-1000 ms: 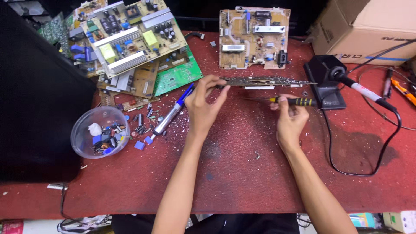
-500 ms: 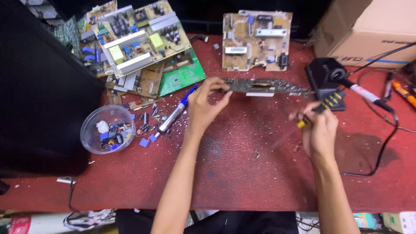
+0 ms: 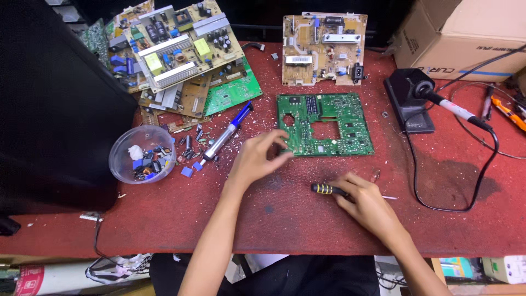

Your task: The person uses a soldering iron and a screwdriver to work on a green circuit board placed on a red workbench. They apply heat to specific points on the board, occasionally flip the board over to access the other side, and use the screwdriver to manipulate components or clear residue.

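2 hands are over the red table, each on its own job. The left hand has its fingers loosely spread at the near left corner of the green circuit board, which lies flat with its solder side up, just in front of a tan board. The right hand is curled down on a small screwdriver with a black and yellow handle that lies on the table near the board's front edge; whether the fingers have fully closed on it I cannot tell.

To do this well, I would press the board corner flat so it cannot slide, and take the screwdriver well up its handle before lifting. The soldering iron sits in its stand to the right, its cord looping close to the right wrist, so keep the forearm off it. A blue pump tool and a clear bowl of parts lie to the left.
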